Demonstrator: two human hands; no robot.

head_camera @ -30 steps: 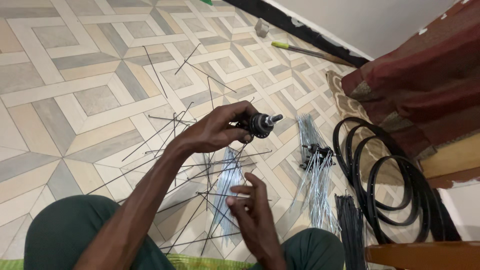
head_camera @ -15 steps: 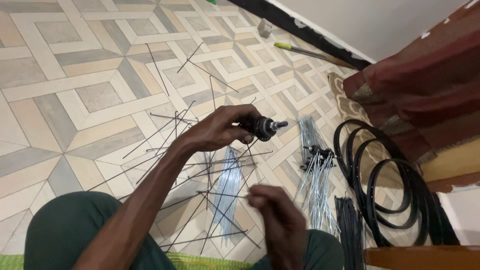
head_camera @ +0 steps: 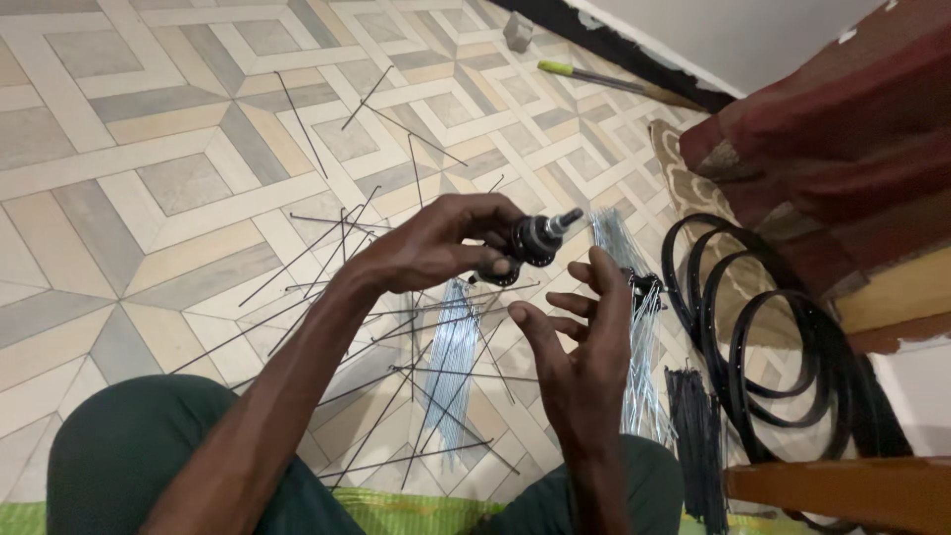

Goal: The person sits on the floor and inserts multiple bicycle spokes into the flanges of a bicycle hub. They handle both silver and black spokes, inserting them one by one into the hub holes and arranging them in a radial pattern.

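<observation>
My left hand [head_camera: 436, 243] grips a black wheel hub [head_camera: 530, 243] with a silver axle end, held above the patterned tile floor. Several thin black spokes [head_camera: 416, 327] hang from the hub and fan out over the floor beneath it. My right hand [head_camera: 580, 342] is raised just below and right of the hub, its fingers spread and holding nothing. A bundle of silver spokes [head_camera: 451, 362] lies on the floor under my hands.
Black wheel rims [head_camera: 783, 347] lie stacked on the right beside red-brown furniture [head_camera: 842, 129]. More silver spokes [head_camera: 644, 327] and a bundle of black spokes [head_camera: 698, 436] lie near my right knee. A green-handled tool [head_camera: 594, 77] rests by the far wall.
My right hand has risen from low near my lap to just under the hub, fingers spread. The left hand has kept its hold on the hub.
</observation>
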